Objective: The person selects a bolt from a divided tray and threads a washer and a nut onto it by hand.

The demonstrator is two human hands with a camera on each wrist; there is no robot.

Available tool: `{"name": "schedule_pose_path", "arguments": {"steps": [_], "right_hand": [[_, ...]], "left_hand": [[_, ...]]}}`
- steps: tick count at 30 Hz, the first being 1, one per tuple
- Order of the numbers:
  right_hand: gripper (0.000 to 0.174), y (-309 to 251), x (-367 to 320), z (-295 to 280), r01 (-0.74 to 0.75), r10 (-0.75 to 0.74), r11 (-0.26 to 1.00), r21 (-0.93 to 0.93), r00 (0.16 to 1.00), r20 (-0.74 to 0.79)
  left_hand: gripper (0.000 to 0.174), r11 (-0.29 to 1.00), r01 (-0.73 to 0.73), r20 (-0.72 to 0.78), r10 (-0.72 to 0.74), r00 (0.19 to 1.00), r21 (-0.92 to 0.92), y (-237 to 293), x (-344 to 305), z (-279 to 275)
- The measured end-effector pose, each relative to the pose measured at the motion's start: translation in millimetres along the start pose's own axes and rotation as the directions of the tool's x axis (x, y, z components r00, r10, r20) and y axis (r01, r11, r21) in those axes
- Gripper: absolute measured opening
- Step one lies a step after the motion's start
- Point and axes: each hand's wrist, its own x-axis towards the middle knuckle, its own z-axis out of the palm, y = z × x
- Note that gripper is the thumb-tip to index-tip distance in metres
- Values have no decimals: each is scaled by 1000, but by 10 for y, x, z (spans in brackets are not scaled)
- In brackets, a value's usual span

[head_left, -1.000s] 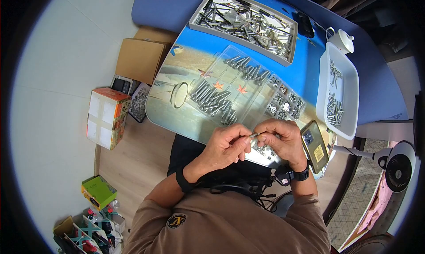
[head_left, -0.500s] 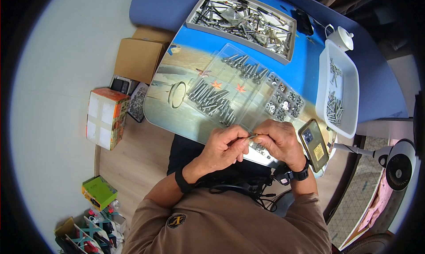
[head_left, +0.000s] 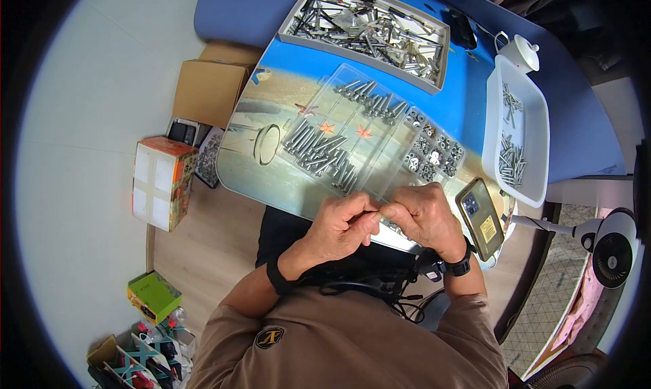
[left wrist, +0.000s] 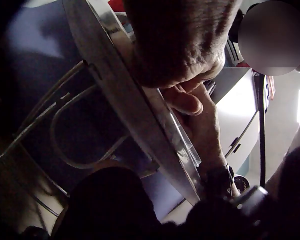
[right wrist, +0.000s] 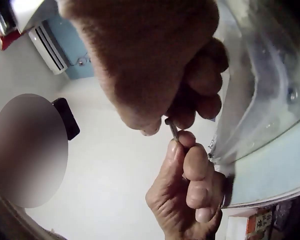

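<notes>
Our right hand [head_left: 426, 216] has rolled over and edged toward our left hand [head_left: 337, 230] since a second ago, so the knuckles now cover the little metal screw [right wrist: 173, 130] that showed between our fingertips in the head view. Our left hand has hardly moved, and both stay on the near side of the clear organizer case [head_left: 384, 171], close to its edge.

From the right wrist we see the screw itself: slim, grey, dull, tilted slightly, with a wider end at the top. We pinch its lower end between left thumb and finger, while our right thumb and curled fingers grasp the upper end.

Long bolts [head_left: 315, 148] lie in the left part of the case, nuts and washers [head_left: 432, 160] in its small right-hand compartments. Right of the case we have a phone [head_left: 480, 219] and a white tub [head_left: 534, 121]; beyond its far side, a grey box [head_left: 359, 63] heaped with hardware.
</notes>
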Motion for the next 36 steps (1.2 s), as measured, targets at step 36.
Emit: {"name": "schedule_pose_path", "arguments": {"steps": [36], "right_hand": [[15,-46,-38,-114,-69,76,979,190,997,-33]], "left_hand": [[16,997,36,-25,-38,999,-71,36,11,10]]}}
